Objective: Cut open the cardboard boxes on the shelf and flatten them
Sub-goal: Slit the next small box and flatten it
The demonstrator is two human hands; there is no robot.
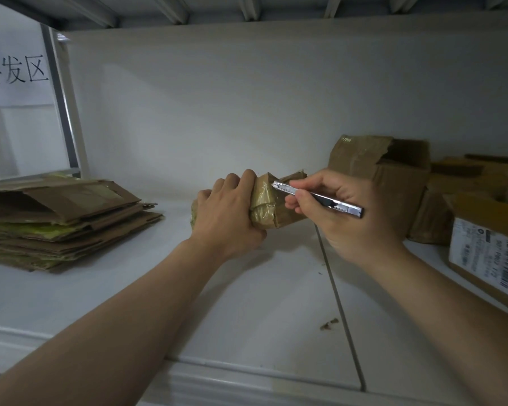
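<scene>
Grips the small taped box (272, 205) with the left hand (229, 212), fingers curled over its top edge, thumb hidden. Holds this box at mid-shelf, tilted, above or on the white shelf (247, 303); cannot tell which, since the hand hides the underside. Pinches the utility knife (317, 198) in the right hand (349, 218), pen-fashion: thumb and forefinger closed on the metal body, remaining fingers curled beneath. Points the knife tip leftward, at the wrinkled clear tape on the upper face of the box; cannot tell whether the blade touches.

Shows a stack of flattened cardboard (62, 221) at the far left of the shelf, well apart from the held box. Shows an open box (393, 171) just behind the right hand, top flaps torn and raised, with more brown boxes to its right. Shows a labelled box (487, 253) at the right edge, barcode label facing forward. Shows cardboard scraps (329, 323) near the shelf front, beside the seam between shelf panels. Shows a paper sign (15, 68) with printed characters at upper left, beyond the shelf upright.
</scene>
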